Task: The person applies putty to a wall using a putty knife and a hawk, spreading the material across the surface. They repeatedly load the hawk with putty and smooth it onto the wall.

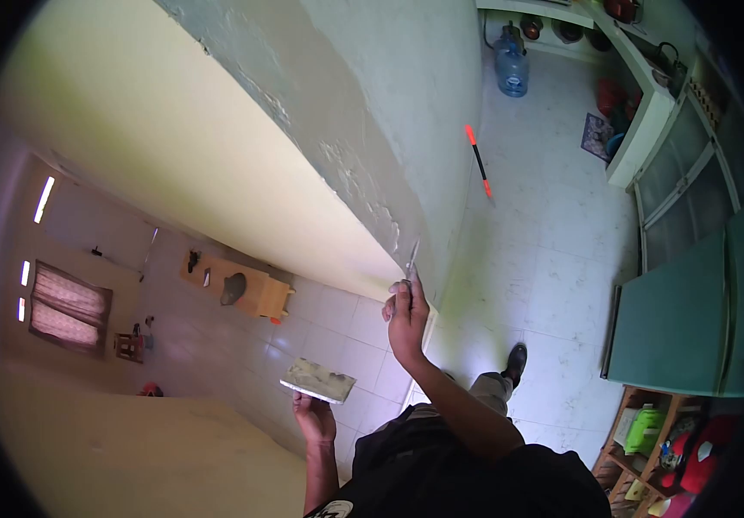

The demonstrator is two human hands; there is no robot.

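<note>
My right hand (408,326) is closed around a putty knife, its thin blade (413,253) edge-on against the wall near the corner edge. Fresh grey plaster (337,142) runs in a rough band along that corner, with ridges and lumps close to the edge. Lower down and to the left, my left hand (314,420) grips a plasterer's hawk (317,381) from beneath. The hawk's flat top carries smears of greyish plaster. Its handle is hidden in my fingers.
On the tiled floor to the right lies an orange-and-black tool (479,162). Behind it stands a blue water jug (511,65). A green fridge (674,315) and a wooden shelf (626,449) line the right side. A wooden bench (259,292) is in the left room.
</note>
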